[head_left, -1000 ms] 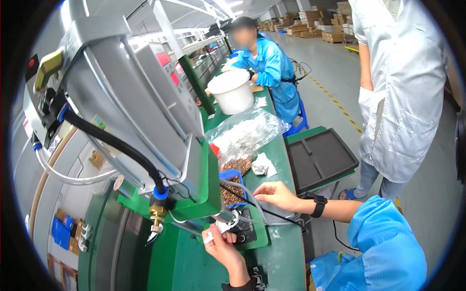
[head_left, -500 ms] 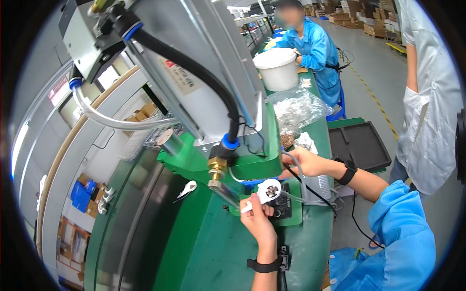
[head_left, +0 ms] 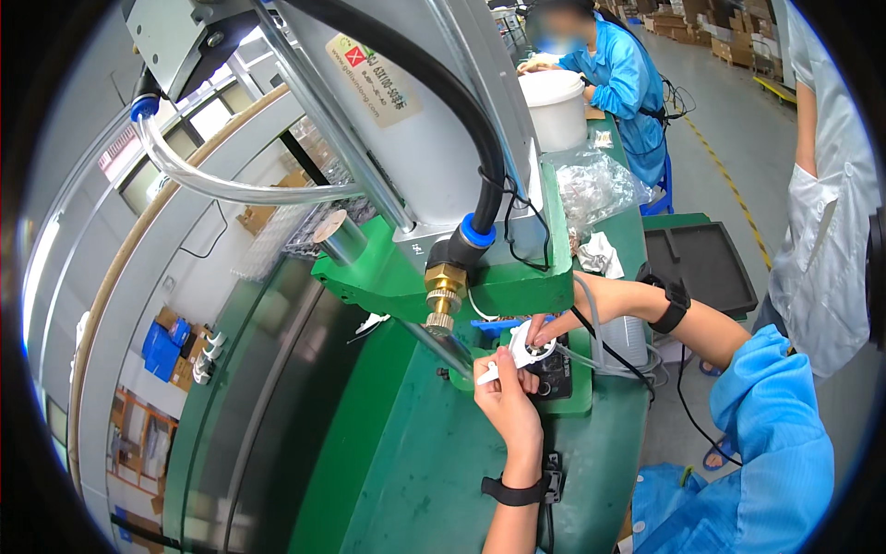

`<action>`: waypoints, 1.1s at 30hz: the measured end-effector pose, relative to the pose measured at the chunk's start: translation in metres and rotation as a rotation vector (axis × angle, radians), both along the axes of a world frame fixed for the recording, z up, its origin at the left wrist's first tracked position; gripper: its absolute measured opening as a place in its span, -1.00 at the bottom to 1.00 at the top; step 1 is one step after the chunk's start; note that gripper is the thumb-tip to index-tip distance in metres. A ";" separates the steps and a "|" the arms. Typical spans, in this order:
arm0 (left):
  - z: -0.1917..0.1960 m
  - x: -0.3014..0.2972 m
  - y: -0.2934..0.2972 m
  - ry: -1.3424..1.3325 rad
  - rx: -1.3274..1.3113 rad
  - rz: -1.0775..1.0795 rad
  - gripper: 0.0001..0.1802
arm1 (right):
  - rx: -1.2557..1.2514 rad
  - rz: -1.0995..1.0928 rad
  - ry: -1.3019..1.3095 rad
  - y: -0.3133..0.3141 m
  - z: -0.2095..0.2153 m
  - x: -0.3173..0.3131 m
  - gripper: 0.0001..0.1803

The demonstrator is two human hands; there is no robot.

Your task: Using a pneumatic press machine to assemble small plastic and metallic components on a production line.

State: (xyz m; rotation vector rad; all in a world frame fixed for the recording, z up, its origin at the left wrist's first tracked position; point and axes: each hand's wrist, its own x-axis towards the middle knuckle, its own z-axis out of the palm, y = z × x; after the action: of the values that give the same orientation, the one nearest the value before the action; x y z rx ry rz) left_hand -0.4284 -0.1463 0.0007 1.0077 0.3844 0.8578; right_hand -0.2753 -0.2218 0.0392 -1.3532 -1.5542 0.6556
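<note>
My left hand [head_left: 509, 399] is closed round the handle of a white plastic housing [head_left: 519, 343] with a round head. Dark and metal-looking parts show inside that head. From the right, my right hand [head_left: 570, 312] reaches in, its fingertips pinched together at the round opening. Whatever those fingers hold is too small or hidden to tell. Both hands are just above the black base plate [head_left: 556, 380] of a green press [head_left: 517, 294], below its upper body. Part of a blue tray [head_left: 494, 326] shows behind the housing.
A brass fitting [head_left: 444, 297] and black hose hang left of my hands. Tubes and a cable run right of the press. Another white piece [head_left: 372, 323] lies left. Beyond are a plastic bag [head_left: 600, 185], a white bucket [head_left: 556, 111], a seated co-worker and a person standing at right.
My right hand has come from behind the press to the housing's round head, its fingertips now at the opening. My left hand still holds the handle. The whole view has shifted slightly.
</note>
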 end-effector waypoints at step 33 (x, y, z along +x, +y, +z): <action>-0.002 -0.005 0.003 0.012 -0.026 0.002 -0.76 | 0.087 -0.574 -0.874 0.017 -0.045 0.044 -0.68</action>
State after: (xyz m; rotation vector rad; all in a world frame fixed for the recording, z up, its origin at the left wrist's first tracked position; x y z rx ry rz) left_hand -0.4332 -0.1429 -0.0011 0.9893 0.4059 0.8470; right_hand -0.2315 -0.2048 -0.0054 -2.0372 -1.6568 -0.4218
